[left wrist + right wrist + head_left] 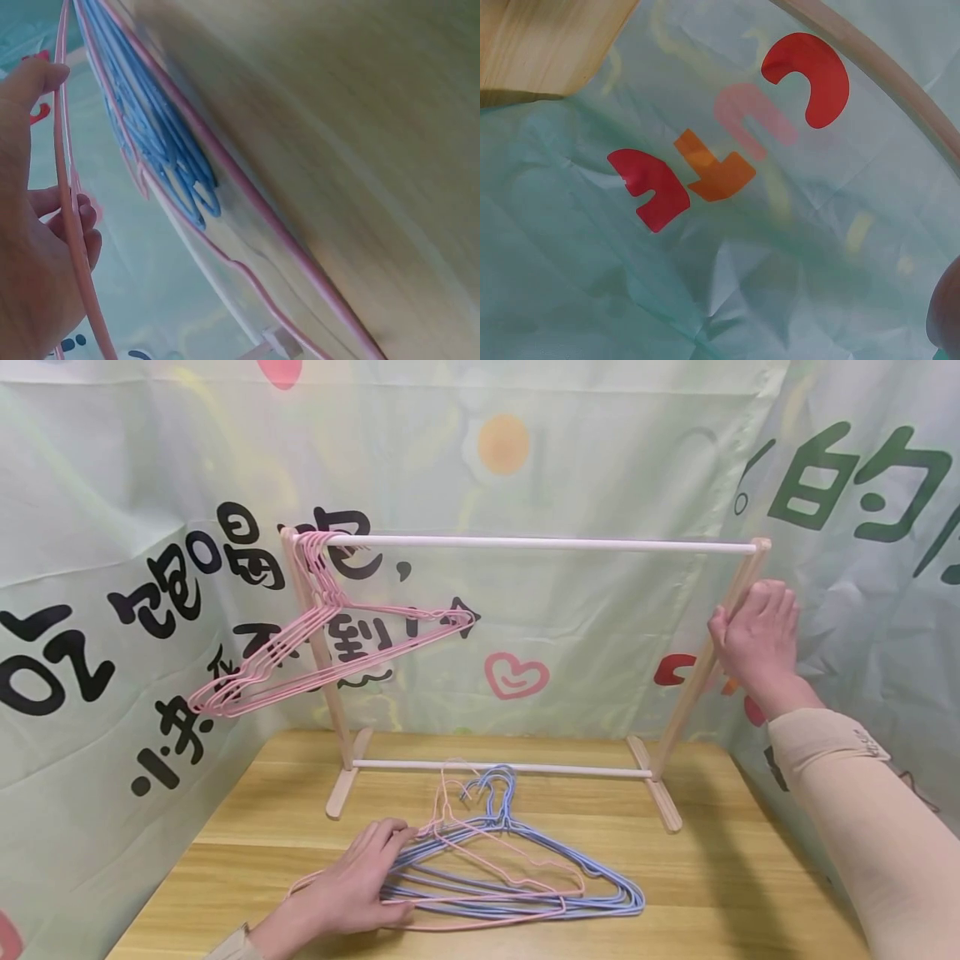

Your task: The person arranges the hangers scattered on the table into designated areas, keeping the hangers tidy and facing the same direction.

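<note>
My left hand [341,889] is low at the front of the table, holding a pink hanger [70,225] by its wire in curled fingers. Beside it several blue hangers [626,906] lie stacked, hooks toward the back, with pink hanger wires across and under them. How many pink hangers lie there I cannot tell. My right hand [761,635] grips the right post [701,677] of a small wooden rack below its top corner. Several pink hangers [327,597] hang bunched at the left end of the rack's white top rail [525,543].
The rack stands on two wooden feet [663,806], joined by a white lower rail [570,769] behind the stack. Under everything is a wood-grain table [247,810]. Printed pale green cloth [615,452] surrounds its back and sides.
</note>
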The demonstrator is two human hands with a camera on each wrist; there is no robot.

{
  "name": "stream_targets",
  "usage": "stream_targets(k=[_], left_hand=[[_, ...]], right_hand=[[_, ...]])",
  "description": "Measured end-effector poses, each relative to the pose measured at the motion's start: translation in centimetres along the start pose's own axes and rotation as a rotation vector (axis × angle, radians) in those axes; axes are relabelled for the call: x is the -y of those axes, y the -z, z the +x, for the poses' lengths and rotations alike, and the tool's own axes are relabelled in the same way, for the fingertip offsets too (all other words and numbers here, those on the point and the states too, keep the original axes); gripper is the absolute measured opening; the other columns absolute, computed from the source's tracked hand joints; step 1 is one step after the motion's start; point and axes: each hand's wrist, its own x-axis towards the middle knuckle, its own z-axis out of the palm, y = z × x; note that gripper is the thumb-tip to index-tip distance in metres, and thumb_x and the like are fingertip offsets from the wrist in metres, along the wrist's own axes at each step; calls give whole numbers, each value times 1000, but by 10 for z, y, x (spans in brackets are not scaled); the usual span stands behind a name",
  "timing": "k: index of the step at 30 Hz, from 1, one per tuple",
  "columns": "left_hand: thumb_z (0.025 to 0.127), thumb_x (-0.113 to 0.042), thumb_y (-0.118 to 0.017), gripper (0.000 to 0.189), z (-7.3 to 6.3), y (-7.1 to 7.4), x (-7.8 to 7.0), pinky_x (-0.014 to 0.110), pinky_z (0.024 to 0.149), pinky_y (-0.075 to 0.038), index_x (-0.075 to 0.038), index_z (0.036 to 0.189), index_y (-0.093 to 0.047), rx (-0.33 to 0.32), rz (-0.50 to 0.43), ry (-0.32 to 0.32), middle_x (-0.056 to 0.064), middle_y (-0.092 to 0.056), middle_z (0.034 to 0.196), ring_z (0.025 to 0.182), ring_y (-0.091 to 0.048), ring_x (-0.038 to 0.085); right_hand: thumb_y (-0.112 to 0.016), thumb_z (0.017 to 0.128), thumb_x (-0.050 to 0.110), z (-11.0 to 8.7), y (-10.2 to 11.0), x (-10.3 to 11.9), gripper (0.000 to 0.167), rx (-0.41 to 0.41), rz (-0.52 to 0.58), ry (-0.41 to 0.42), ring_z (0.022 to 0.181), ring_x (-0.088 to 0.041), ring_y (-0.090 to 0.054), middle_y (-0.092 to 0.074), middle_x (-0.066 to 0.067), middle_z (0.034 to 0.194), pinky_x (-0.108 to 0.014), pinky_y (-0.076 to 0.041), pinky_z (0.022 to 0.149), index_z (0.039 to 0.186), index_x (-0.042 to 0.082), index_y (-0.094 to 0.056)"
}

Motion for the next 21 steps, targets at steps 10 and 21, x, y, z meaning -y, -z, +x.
stream_targets(k=[10,21], left_hand=[[65,-43,-94,97,9,14,-1,44,94,-50,0,142,-53,-185,41,-79,11,-52,135,118,-50,22],[63,-34,-95,103,24,40,-2,37,87,-45,5,147,-47,-345,60,-119,16,-51,135,111,-49,24]], right_hand=[[-46,99,19,0,0,0,36,-9,2,4,106,-51,-30,-31,-32,115,-60,-26,91,117,-9,-33],[-46,99,19,0,-1,-1,36,-18,9,10,105,-51,-30,-31,-32,114,-59,-25,90,116,-9,-33]])
